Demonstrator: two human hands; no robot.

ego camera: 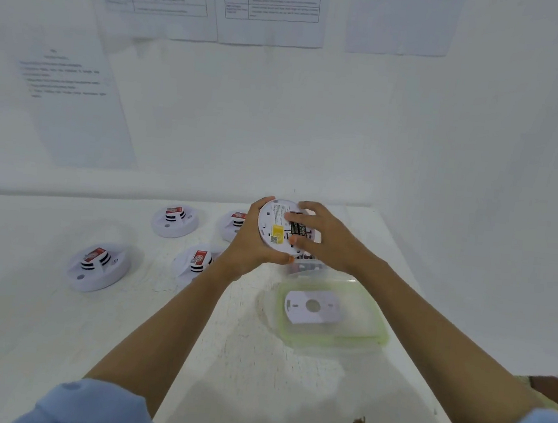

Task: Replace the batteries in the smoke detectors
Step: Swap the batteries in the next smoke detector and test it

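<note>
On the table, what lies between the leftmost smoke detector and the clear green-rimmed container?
In the head view, one more smoke detector sits between the leftmost smoke detector and the container, and the person's left forearm crosses that stretch too.

A white desk (120,332) carries four smoke detectors (98,266) left of the hands (288,236) — each topped with a red-labelled battery — and a green-rimmed clear lid (332,315) just below them, holding a white mounting plate (312,307).
</note>
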